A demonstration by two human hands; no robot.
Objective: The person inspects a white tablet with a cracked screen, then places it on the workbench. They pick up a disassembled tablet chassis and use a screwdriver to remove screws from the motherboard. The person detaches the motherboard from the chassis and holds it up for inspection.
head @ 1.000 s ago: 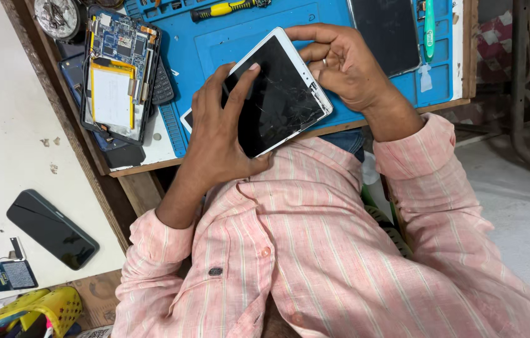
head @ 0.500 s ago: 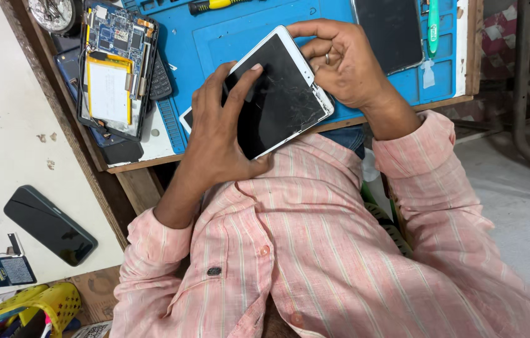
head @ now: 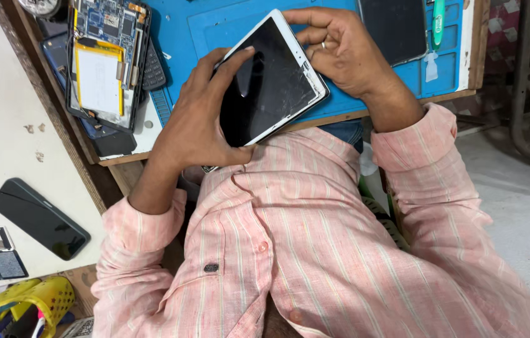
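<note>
Gripping white-framed tablet (head: 271, 81), black screen cracked near corner; left hand (head: 199, 125), right hand (head: 346, 53) clamped on edges.

White-framed tablet (head: 271, 81) w/ black cracked screen; blue mat (head: 215, 25); pink striped shirt (head: 315, 250); yellow basket (head: 33, 300) at counter's corner.

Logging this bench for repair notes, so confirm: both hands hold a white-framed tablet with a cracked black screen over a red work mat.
No: the work mat is blue, not red. The head view shows left hand and right hand holding the white-framed tablet with a cracked black screen over it.
</note>
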